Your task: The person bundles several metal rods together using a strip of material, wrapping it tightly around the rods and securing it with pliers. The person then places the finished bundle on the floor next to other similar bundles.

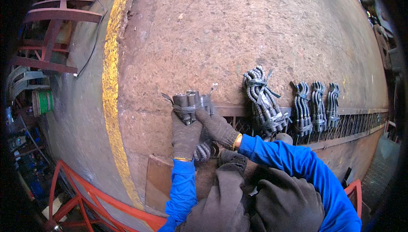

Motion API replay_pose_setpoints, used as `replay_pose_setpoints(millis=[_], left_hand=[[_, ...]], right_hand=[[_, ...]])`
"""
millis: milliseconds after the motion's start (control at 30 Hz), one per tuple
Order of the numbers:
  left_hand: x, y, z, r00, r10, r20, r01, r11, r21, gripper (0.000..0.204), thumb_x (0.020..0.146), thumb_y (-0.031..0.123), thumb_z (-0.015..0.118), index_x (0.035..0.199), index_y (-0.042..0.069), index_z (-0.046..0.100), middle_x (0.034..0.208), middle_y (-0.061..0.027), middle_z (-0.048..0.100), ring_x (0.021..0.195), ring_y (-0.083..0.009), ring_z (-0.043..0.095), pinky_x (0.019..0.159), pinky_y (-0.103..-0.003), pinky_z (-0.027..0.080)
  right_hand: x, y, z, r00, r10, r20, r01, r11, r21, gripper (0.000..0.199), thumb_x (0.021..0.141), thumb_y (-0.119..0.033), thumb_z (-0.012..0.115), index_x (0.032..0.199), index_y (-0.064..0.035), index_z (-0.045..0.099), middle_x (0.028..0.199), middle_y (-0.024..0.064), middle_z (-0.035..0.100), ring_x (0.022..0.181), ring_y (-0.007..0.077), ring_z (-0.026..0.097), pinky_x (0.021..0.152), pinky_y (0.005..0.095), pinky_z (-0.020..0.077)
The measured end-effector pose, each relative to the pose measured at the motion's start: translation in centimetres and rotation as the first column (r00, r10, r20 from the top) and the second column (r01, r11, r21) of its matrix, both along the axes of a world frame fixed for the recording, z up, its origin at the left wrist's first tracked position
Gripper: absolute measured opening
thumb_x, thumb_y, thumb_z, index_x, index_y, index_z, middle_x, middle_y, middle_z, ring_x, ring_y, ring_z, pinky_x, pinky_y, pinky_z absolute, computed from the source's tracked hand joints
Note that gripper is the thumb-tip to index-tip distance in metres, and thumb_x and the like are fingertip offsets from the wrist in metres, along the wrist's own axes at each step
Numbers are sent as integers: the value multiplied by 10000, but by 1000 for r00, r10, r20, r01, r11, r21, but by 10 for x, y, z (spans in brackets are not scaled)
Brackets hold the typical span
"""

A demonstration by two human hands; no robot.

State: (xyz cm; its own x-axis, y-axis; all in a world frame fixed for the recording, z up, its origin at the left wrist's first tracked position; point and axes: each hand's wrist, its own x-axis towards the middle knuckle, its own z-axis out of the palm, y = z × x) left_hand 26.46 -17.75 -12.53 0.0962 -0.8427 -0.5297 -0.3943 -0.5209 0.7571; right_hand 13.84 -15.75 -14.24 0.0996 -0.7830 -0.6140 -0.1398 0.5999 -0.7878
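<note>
Both my hands, in dark knitted gloves with yellow cuffs, grip a bundle of grey ribbed rods with dark cylindrical sleeves (187,100), wrapped in grey tape. My left hand (186,135) wraps around its near left side. From the right, my right hand (219,130) closes over the bundle near the tape. The open sleeve ends point away from me, and loose tape ends stick out at both sides. Below my hands a ribbed grey part (203,151) of the bundle shows. My palms and most of its middle are hidden.
A larger taped bundle (263,98) lies to the right, with several smaller taped bundles (302,108) farther right, across a metal floor grating (348,125). A yellow line (111,74) runs along the left. Red metal frames (91,196) stand at the near left.
</note>
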Motion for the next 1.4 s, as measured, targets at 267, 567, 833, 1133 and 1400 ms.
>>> replay_pose_setpoints(millis=[267,567,833,1133,1400], left_hand=[[-11,7,28,858,-295,421,189,942,276,921,713,262,788,1399,-29,246,1217,-263,586,1137,-365,598,931,-438,492],[13,23,24,964,-186,-188,216,964,155,1071,730,216,818,1504,5,110,1313,-232,521,1160,-286,564,966,-383,481],[20,44,-27,972,-224,-77,231,967,104,1090,662,147,872,1482,3,169,1312,-207,500,1158,-285,550,969,-379,482],[-7,21,25,967,-18,-254,99,946,309,1021,622,46,824,1431,3,201,1248,-172,532,1105,-256,578,921,-370,515],[20,17,24,963,-154,-220,153,988,-22,1193,564,75,857,1494,79,110,1403,-172,406,1246,-291,492,1006,-432,483]], right_hand=[[11,18,-26,758,-234,609,88,962,260,572,877,-230,679,1361,-41,440,1234,75,577,1098,169,556,956,318,463],[-8,19,-19,718,-298,629,58,927,372,358,846,-170,700,1165,-56,585,1049,46,642,933,149,605,846,307,518],[-19,25,-31,712,-216,668,10,955,297,335,860,-217,675,1154,-75,598,1033,41,637,925,155,609,831,313,522],[-14,23,-29,648,-367,668,-3,875,484,335,901,-280,642,1114,-22,634,1009,76,679,877,157,648,812,313,537],[1,-9,-15,801,171,574,-146,985,-91,442,909,-408,627,1170,-51,610,1066,77,640,982,172,577,910,344,483]])
